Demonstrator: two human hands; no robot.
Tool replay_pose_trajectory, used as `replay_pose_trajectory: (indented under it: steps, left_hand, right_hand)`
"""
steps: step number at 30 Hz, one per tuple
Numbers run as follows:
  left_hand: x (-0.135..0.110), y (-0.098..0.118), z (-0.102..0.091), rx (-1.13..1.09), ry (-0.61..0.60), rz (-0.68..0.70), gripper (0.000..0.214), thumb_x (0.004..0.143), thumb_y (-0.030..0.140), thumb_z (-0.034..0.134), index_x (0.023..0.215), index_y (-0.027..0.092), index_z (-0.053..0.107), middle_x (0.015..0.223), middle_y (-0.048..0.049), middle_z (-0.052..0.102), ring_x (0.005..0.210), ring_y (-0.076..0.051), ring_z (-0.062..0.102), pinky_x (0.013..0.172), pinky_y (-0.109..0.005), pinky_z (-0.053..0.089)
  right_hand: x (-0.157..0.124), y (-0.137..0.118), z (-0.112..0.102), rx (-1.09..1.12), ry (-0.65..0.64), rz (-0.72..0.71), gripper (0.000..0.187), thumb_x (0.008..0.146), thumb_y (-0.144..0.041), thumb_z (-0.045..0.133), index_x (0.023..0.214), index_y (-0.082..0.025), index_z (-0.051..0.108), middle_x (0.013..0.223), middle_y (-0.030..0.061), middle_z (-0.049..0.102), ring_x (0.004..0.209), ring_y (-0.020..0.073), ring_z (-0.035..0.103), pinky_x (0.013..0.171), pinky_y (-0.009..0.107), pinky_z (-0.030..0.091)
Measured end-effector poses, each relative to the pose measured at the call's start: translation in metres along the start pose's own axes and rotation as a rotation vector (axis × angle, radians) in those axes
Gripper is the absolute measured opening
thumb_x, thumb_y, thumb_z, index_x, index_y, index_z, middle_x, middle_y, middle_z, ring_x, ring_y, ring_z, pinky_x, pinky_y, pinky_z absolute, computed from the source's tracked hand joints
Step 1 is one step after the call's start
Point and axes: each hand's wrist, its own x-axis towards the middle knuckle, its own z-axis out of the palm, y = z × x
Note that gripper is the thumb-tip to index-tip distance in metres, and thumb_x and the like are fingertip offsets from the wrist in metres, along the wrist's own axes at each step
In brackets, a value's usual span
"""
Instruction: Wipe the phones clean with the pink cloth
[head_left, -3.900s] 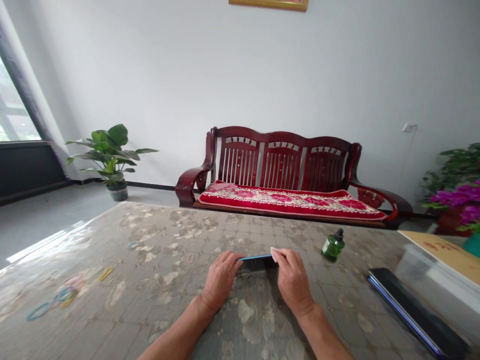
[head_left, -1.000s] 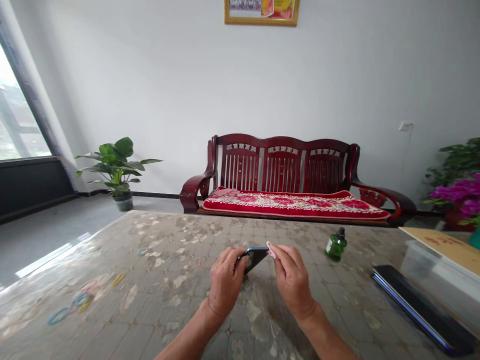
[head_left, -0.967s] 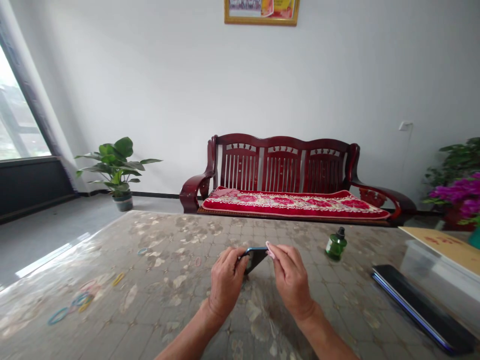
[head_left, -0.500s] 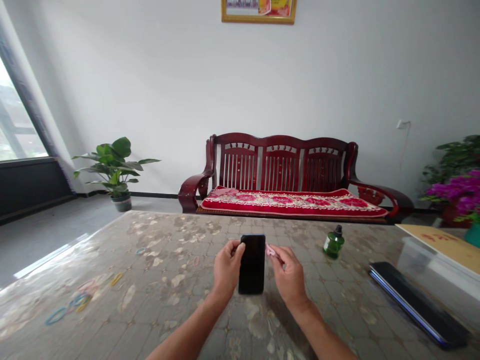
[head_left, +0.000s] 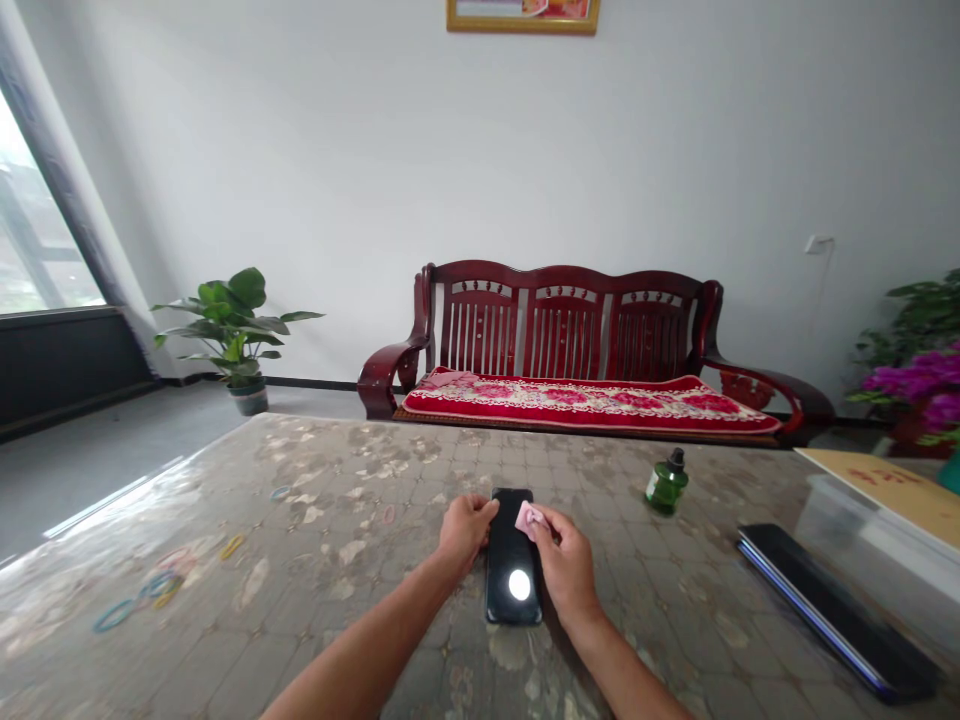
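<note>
A black smartphone (head_left: 509, 555) is tilted back above the table, its dark screen facing me with a round bright reflection low on it. My left hand (head_left: 466, 530) grips the phone's left edge, thumb on the front and the other fingers partly hidden. Pinched in my right hand (head_left: 564, 562) is a small folded pink cloth (head_left: 529, 519), which lies over the upper right part of the screen. Whether the phone's lower end touches the table I cannot tell.
On the patterned table cover (head_left: 337, 600) stand a green bottle (head_left: 667, 484) and a dark stack of phone-like slabs (head_left: 832, 605) at right. Behind them is a clear plastic box (head_left: 862, 540) with a yellow sheet. Colored rubber bands (head_left: 161, 588) lie at left.
The phone has tipped back flatter and come slightly lower, and a bright reflection now shows on it. My right hand has moved the pink cloth from beside the right edge onto the screen.
</note>
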Motion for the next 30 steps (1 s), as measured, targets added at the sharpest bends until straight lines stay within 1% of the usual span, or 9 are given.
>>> replay_pose_trajectory:
  steps: [3, 6, 7, 10, 14, 20, 26, 29, 30]
  left_hand:
    - [0.000, -0.003, 0.002, 0.087, -0.013, -0.003, 0.022, 0.077, 0.037, 0.070, 0.067, 0.018, 0.062, 0.046, 0.0067, 0.049, 0.042, -0.010, 0.050, 0.043, -0.017, 0.037]
    - [-0.002, -0.002, 0.000, 0.168, -0.020, 0.017, 0.010, 0.077, 0.029, 0.068, 0.079, 0.019, 0.067, 0.052, 0.0062, 0.056, 0.046, -0.011, 0.055, 0.047, -0.017, 0.039]
    - [-0.003, -0.001, -0.001, 0.194, -0.023, 0.027, 0.009, 0.077, 0.025, 0.067, 0.084, 0.019, 0.068, 0.054, 0.0057, 0.058, 0.048, -0.012, 0.057, 0.048, -0.018, 0.040]
    - [-0.007, 0.002, -0.008, 0.268, -0.041, 0.062, 0.022, 0.073, 0.016, 0.065, 0.095, 0.018, 0.069, 0.059, 0.0038, 0.063, 0.051, -0.014, 0.060, 0.051, -0.019, 0.041]
    - [-0.014, 0.006, -0.017, 0.351, -0.064, 0.117, 0.029, 0.074, 0.009, 0.058, 0.099, 0.016, 0.070, 0.064, 0.0010, 0.067, 0.057, -0.015, 0.063, 0.058, -0.020, 0.043]
    - [-0.028, 0.011, -0.026, 0.439, -0.092, 0.240, 0.033, 0.078, 0.006, 0.049, 0.097, 0.016, 0.074, 0.083, -0.0062, 0.074, 0.082, -0.019, 0.068, 0.072, -0.023, 0.044]
    - [-0.047, 0.011, -0.036, 0.471, -0.177, 0.353, 0.031, 0.073, 0.006, 0.050, 0.085, 0.018, 0.076, 0.081, -0.0042, 0.073, 0.081, -0.019, 0.066, 0.075, -0.024, 0.044]
    - [-0.063, 0.004, -0.042, 0.489, -0.216, 0.427, 0.027, 0.072, 0.009, 0.054, 0.086, 0.018, 0.075, 0.086, -0.0056, 0.071, 0.087, -0.021, 0.064, 0.080, -0.026, 0.046]
    - [-0.069, 0.001, -0.043, 0.471, -0.241, 0.469, 0.028, 0.073, 0.010, 0.055, 0.091, 0.019, 0.074, 0.093, -0.0061, 0.070, 0.092, -0.021, 0.063, 0.084, -0.026, 0.046]
  right_hand:
    - [-0.002, 0.005, -0.001, -0.081, -0.023, -0.029, 0.034, 0.079, -0.045, 0.061, 0.092, -0.018, 0.077, 0.093, 0.0104, 0.076, 0.086, 0.0243, 0.069, 0.080, 0.033, 0.054]
    - [-0.003, 0.008, -0.003, -0.145, -0.044, -0.078, 0.030, 0.083, -0.041, 0.058, 0.091, -0.019, 0.077, 0.092, 0.0090, 0.075, 0.086, 0.0232, 0.069, 0.080, 0.032, 0.054]
    - [-0.004, 0.008, -0.004, -0.163, -0.049, -0.096, 0.029, 0.084, -0.039, 0.057, 0.092, -0.019, 0.076, 0.091, 0.0085, 0.075, 0.085, 0.0228, 0.069, 0.080, 0.032, 0.054]
    - [-0.007, 0.004, -0.003, -0.223, -0.075, -0.173, 0.024, 0.086, -0.033, 0.056, 0.093, -0.021, 0.076, 0.091, 0.0071, 0.074, 0.084, 0.0217, 0.069, 0.079, 0.031, 0.054]
    - [-0.013, -0.005, 0.000, -0.301, -0.128, -0.281, 0.021, 0.088, -0.026, 0.055, 0.094, -0.023, 0.075, 0.089, 0.0062, 0.072, 0.083, 0.0204, 0.068, 0.077, 0.029, 0.053]
    - [-0.020, -0.010, 0.001, -0.369, -0.165, -0.302, 0.023, 0.091, -0.022, 0.051, 0.094, -0.024, 0.073, 0.087, 0.0046, 0.070, 0.081, 0.0189, 0.067, 0.076, 0.027, 0.053]
    - [-0.023, -0.013, 0.001, -0.406, -0.189, -0.340, 0.024, 0.092, -0.019, 0.050, 0.096, -0.024, 0.073, 0.089, 0.0049, 0.070, 0.083, 0.0189, 0.068, 0.076, 0.027, 0.053]
    - [-0.025, -0.014, 0.002, -0.454, -0.202, -0.368, 0.026, 0.090, -0.015, 0.050, 0.097, -0.025, 0.072, 0.090, 0.0042, 0.070, 0.084, 0.0187, 0.068, 0.076, 0.027, 0.053]
    - [-0.025, -0.014, 0.001, -0.478, -0.211, -0.387, 0.027, 0.090, -0.014, 0.050, 0.098, -0.026, 0.072, 0.091, 0.0038, 0.070, 0.084, 0.0185, 0.067, 0.077, 0.027, 0.053]
